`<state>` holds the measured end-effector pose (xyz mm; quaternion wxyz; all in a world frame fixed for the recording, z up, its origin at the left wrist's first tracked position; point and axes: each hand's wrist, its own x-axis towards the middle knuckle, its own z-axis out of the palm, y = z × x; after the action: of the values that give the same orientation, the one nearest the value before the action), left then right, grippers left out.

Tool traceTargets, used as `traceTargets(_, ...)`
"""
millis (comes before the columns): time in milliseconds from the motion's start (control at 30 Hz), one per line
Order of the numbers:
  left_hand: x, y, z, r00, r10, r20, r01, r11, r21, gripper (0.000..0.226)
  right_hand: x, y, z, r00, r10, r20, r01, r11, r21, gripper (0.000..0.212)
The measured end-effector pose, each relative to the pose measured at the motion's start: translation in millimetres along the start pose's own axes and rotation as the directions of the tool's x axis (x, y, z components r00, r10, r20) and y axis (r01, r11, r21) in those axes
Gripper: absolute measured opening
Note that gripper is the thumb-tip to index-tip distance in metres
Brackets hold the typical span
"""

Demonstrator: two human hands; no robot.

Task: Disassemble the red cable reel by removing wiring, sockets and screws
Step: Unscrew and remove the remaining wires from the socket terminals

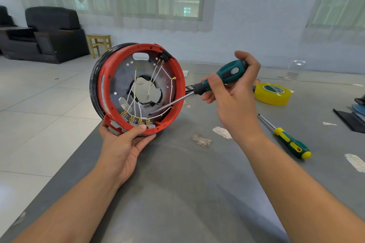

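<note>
Two bare hands did the work. The left hand held the red reel by its lower rim, thumb curled over the edge and fingers under it, so the reel stood upright on the near left edge of the grey bench, its open side facing the camera. The right hand had its grip closed round the green-and-black handle of a screwdriver, the fingers wrapped about it. The steel shaft ran down and left across the reel's right rim, and its tip lay inside the shell near the lower right, close to the white wires; whether it touched a screw could not be told.

Inside the red ring sat a dark metal plate with a large ragged hole at its middle. Thin white wires crossed the plate from a black part at the top rim down to a row of brass terminals along the bottom, just above the left thumb. One wire ended in a loose ring lug over the hole.

On the bench to the right lay a second screwdriver with a yellow-and-green handle, well apart from the reel. Farther back sat a yellow tape roll. Scraps of white paper were scattered over the bench. Beyond it stood a black armchair and a small yellow stool on the tiled floor.
</note>
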<state>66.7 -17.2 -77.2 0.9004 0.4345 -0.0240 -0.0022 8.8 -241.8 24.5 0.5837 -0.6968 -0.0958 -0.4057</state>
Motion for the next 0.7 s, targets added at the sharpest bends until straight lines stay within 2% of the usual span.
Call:
traceTargets(200,4.1,1.5,-2.8,1.000,0.017,-0.020,-0.017,0.999,0.031,0.079,-4.3,2.2,-6.2,0.998,-0.061,0.030,0.064,0.992,-0.113,0.040)
traceTargets(433,3.2,0.0,-3.9,1.000,0.015,-0.009,-0.014,0.998,0.068,0.076,-5.0,9.2,-5.3,0.997,-0.070,0.015,0.071,0.994,-0.078,0.039)
traceTargets(700,5.5,-1.9,-7.0,1.000,-0.007,-0.002,0.007,0.996,0.094,0.080,-8.1,10.1,-1.5,0.995,-0.073,0.069,0.079,0.994,-0.074,0.040)
